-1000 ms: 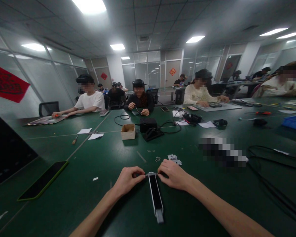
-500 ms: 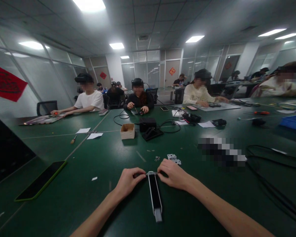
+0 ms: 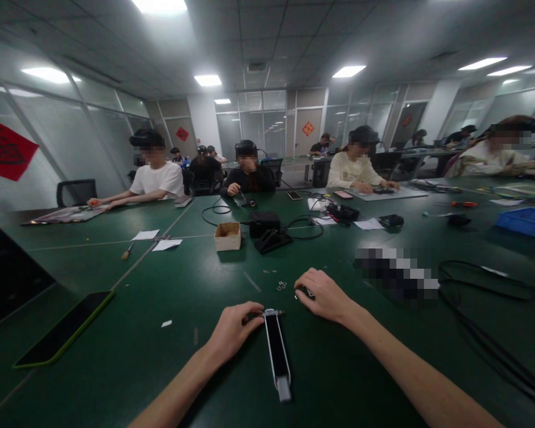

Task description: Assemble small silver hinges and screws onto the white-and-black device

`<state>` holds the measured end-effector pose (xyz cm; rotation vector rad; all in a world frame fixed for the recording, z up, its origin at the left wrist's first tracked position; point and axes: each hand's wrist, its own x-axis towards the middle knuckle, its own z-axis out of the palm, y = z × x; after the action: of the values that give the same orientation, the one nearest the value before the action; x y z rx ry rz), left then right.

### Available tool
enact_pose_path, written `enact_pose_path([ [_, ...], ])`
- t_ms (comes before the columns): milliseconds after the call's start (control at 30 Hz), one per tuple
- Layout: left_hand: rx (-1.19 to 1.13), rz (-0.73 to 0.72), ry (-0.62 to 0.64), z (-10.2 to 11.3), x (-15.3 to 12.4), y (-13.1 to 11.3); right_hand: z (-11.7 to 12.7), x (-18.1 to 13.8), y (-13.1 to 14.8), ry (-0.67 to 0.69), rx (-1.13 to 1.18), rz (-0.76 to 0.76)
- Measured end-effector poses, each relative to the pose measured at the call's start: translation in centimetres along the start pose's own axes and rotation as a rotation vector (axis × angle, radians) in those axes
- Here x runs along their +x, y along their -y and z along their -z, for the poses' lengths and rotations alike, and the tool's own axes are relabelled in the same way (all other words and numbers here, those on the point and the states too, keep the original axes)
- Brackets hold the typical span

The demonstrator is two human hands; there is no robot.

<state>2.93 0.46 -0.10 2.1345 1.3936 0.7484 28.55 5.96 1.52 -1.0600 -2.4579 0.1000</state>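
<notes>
A long black bar-shaped device [image 3: 276, 351] with a pale end lies on the green table [image 3: 160, 380], pointing away from me. My left hand [image 3: 234, 330] is closed on its far end, fingers pinched at a small metal piece there. My right hand [image 3: 323, 295] has left the bar and rests further out, fingers curled down over a small white perforated plate that it almost fully covers. Several tiny metal rings [image 3: 280, 286] lie just left of that hand.
A phone in a green case [image 3: 62, 330] lies at the left. A small cardboard box [image 3: 227, 236], a black box with cables [image 3: 267, 229] and papers sit mid-table. Black cables [image 3: 485, 321] run at the right. Several people work along the far side.
My right hand let go of the bar's far end and moved forward and right onto the small white plate. The left hand stayed on the bar.
</notes>
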Motion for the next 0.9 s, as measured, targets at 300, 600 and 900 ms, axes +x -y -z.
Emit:
enact_pose_path([
  [300,0.131,-0.058,-0.009,0.0,0.0,0.7,-0.7,-0.1,-1.1,0.131,-0.058,-0.062],
  [600,0.195,-0.068,0.007,0.0,0.1,0.7,-0.5,0.6,-0.6,0.208,-0.099,-0.093],
  [900,0.230,-0.076,0.039,0.1,0.0,0.6,-1.1,2.1,-0.3,0.281,-0.084,-0.200],
])
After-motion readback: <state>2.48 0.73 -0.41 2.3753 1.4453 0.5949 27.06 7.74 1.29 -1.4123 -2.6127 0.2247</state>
